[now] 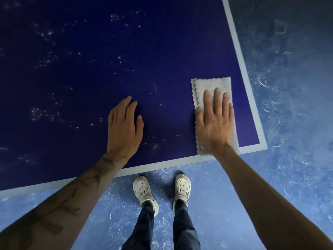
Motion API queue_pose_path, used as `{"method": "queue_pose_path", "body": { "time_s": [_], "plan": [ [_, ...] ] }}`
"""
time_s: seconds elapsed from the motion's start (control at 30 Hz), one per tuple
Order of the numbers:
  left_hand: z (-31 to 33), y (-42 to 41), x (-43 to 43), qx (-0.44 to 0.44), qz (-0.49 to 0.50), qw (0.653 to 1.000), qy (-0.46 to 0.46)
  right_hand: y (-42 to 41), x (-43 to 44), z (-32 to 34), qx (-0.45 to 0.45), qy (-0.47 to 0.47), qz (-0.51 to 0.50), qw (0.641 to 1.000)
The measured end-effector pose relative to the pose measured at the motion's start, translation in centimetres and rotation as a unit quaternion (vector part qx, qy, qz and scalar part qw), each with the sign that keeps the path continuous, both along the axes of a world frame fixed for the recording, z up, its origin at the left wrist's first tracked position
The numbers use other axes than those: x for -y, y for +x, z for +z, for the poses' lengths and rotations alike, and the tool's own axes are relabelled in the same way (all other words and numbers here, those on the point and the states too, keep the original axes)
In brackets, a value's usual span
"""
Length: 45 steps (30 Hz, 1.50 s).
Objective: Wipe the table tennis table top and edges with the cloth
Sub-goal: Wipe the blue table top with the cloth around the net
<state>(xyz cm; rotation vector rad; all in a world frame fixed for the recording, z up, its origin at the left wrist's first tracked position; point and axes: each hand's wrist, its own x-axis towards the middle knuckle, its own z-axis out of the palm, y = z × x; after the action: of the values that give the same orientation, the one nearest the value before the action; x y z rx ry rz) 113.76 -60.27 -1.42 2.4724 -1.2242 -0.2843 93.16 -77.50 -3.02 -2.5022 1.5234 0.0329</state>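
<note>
The dark blue table tennis table (90, 69) fills the upper left, bordered by a white line along its near and right edges. Pale dusty specks dot its surface. A folded grey-white cloth (209, 87) lies flat near the table's near right corner. My right hand (215, 121) presses on the cloth with straight, spread fingers. My left hand (125, 125) rests flat on the bare table top to the left of the cloth, fingers together and relaxed.
The table's corner (264, 146) lies just right of the cloth. Below and to the right is a scuffed blue floor (288, 105). My two feet in pale perforated clogs (144, 190) stand close to the table's near edge.
</note>
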Motion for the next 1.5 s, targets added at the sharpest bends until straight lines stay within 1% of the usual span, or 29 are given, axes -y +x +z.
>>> {"method": "queue_pose_path", "body": {
  "time_s": [0.07, 0.1, 0.17, 0.23, 0.27, 0.3, 0.4, 0.5, 0.57, 0.63, 0.7, 0.73, 0.77, 0.87, 0.97, 1.03, 1.1, 1.17, 1.2, 1.23, 1.3, 1.37, 1.43, 1.47, 1.5],
  "plan": [
    [0.1, 2.0, -0.7, 0.020, -0.001, 1.000, 0.011, 3.4, -1.8, 0.0, 0.013, -0.004, -0.011, 1.000],
    [0.0, 2.9, -1.0, 0.028, -0.001, 0.999, 0.016, 5.0, -3.6, 0.0, 0.020, 0.001, 0.012, 1.000],
    [-0.3, 4.3, -1.6, 0.045, -0.013, 0.999, 0.023, 6.8, -8.0, -0.5, 0.030, 0.009, 0.100, 0.995],
    [-0.8, 5.5, -2.3, 0.060, -0.030, 0.997, 0.028, 6.1, -10.6, -0.9, 0.024, 0.012, 0.171, 0.985],
    [-1.0, 6.1, -2.8, 0.063, -0.036, 0.997, 0.029, 5.3, -10.7, -1.0, 0.019, 0.017, 0.177, 0.984],
    [-1.2, 6.4, -3.2, 0.063, -0.039, 0.997, 0.028, 4.5, -10.2, -1.0, 0.016, 0.022, 0.160, 0.987],
    [-1.6, 7.0, -4.0, 0.053, -0.023, 0.998, 0.010, 4.1, -7.7, -0.6, 0.004, 0.008, 0.059, 0.998],
    [-1.8, 7.1, -4.0, 0.051, -0.009, 0.999, 0.000, 8.0, -6.9, -0.6, 0.009, -0.007, -0.002, 1.000],
    [-1.9, 7.1, -4.0, 0.049, -0.001, 0.999, -0.003, 11.3, -8.5, -0.7, 0.025, -0.002, 0.017, 1.000],
    [-2.0, 7.2, -4.1, 0.046, 0.010, 0.999, -0.009, 12.9, -11.9, -0.9, 0.027, 0.002, 0.093, 0.995],
    [-2.0, 7.3, -4.1, 0.035, 0.028, 0.999, -0.019, 11.8, -14.4, -1.1, 0.019, 0.005, 0.153, 0.988],
    [-2.0, 7.4, -4.2, 0.028, 0.040, 0.999, -0.024, 10.6, -14.6, -1.1, 0.016, 0.009, 0.155, 0.988],
    [-1.9, 7.5, -4.2, 0.023, 0.052, 0.998, -0.026, 9.5, -14.0, -1.0, 0.015, 0.015, 0.139, 0.990],
    [-1.9, 7.6, -4.1, 0.017, 0.063, 0.997, -0.029, 8.1, -10.5, -0.7, -0.006, 0.001, 0.047, 0.999],
    [-2.0, 7.7, -4.1, 0.019, 0.064, 0.997, -0.034, 11.0, -9.1, -0.5, -0.004, -0.019, -0.027, 0.999],
    [-2.0, 7.7, -4.1, 0.027, 0.074, 0.996, -0.036, 13.6, -11.2, -0.6, 0.013, -0.014, -0.006, 1.000],
    [-2.0, 7.8, -4.2, 0.029, 0.087, 0.995, -0.040, 14.5, -14.8, -1.0, 0.028, 0.000, 0.076, 0.997],
    [-1.9, 7.9, -4.3, 0.025, 0.101, 0.993, -0.048, 13.2, -17.2, -1.2, 0.024, 0.010, 0.141, 0.990],
    [-1.9, 8.0, -4.3, 0.021, 0.108, 0.993, -0.051, 12.1, -17.2, -1.2, 0.020, 0.012, 0.150, 0.988],
    [-1.9, 8.0, -4.2, 0.017, 0.112, 0.992, -0.054, 11.1, -16.4, -1.0, 0.017, 0.016, 0.142, 0.990],
    [-1.8, 8.0, -4.1, 0.012, 0.108, 0.993, -0.051, 10.0, -13.4, -0.5, 0.010, 0.016, 0.094, 0.995],
    [-1.6, 8.4, -3.8, 0.016, 0.094, 0.994, -0.046, 11.1, -9.6, -0.2, -0.002, -0.001, 0.031, 1.000],
    [-1.4, 9.1, -3.1, 0.026, 0.087, 0.995, -0.042, 14.0, -7.3, -0.2, 0.004, -0.012, -0.015, 1.000],
    [-1.2, 9.5, -2.5, 0.031, 0.087, 0.995, -0.041, 15.5, -7.2, -0.2, 0.008, -0.014, -0.013, 1.000],
    [-1.1, 10.0, -1.9, 0.036, 0.086, 0.995, -0.039, 16.6, -7.8, -0.3, 0.014, -0.015, 0.011, 1.000]
  ]
}}
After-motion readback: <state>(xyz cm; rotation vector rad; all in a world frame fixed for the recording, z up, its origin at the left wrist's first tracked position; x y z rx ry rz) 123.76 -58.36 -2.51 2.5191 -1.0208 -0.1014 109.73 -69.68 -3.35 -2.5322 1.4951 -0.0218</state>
